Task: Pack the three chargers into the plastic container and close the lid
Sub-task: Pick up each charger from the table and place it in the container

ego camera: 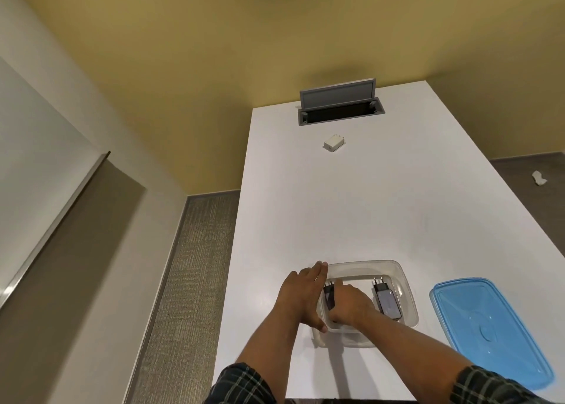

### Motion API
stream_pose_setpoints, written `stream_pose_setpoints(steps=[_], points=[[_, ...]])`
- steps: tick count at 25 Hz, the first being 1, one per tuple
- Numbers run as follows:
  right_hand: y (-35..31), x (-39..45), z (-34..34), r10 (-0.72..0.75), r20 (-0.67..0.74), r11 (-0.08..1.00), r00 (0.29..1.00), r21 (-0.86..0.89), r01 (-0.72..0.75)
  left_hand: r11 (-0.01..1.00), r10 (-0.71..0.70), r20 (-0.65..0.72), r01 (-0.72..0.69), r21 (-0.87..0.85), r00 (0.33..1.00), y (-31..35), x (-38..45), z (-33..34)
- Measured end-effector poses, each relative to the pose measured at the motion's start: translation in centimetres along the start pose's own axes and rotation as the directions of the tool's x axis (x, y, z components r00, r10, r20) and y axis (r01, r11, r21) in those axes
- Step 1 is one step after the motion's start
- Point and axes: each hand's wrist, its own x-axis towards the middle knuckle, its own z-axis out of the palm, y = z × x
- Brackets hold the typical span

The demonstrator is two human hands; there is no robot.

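A clear plastic container sits on the white table near its front edge. Inside at the right lies a dark charger with its prongs pointing away. My right hand reaches into the container's left part, its fingers closed on a second black charger. My left hand lies against the container's left wall, fingers stretched along it. A white charger lies far off near the table's back end. The blue lid rests flat on the table to the right of the container.
A grey cable box with its flap raised is set into the table's far end. The table's left edge runs close to my left hand; carpet lies below. A crumpled white scrap lies on the floor at right.
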Motion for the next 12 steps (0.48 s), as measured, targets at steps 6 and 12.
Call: stream_pose_setpoints(steps=[6, 12], points=[[0.4, -0.8, -2.2, -0.059, -0.071, 0.995, 0.996, -0.08, 0.053, 0.996, 0.048, -0.038, -0.05, -0.068, 0.998, -0.9, 0.0, -0.6], [2.4, 0.5, -4.4, -0.409, -0.265, 0.853, 0.873, -0.451, 0.262, 0.998, -0.018, -0.142, 0.01, -0.061, 0.99, -3.1, 1.3, -2.0]])
